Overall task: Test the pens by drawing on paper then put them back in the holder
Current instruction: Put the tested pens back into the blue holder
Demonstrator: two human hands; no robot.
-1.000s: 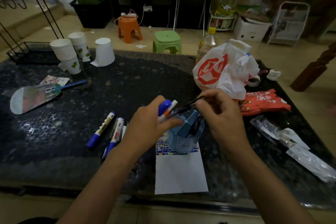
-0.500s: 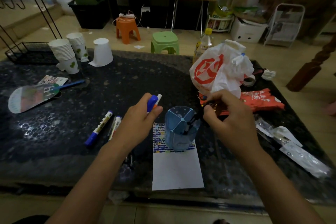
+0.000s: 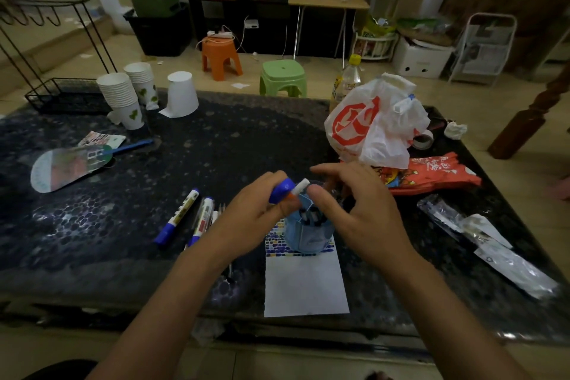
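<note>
Left hand (image 3: 256,216) is gripping two pens (image 3: 288,190) in a closed fist beside the blue holder (image 3: 307,233), while the right hand (image 3: 354,207) is hovering over the holder, fingers spread and empty. The holder is sitting on the paper (image 3: 305,284), hands partly hiding its rim. Two markers (image 3: 189,219) are lying left on the table (image 3: 216,145), thinner pens beside them too hidden to count.

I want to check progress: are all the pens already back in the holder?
No: two blue-capped markers lie on the table left of the holder, and the left hand holds another pen.
</note>
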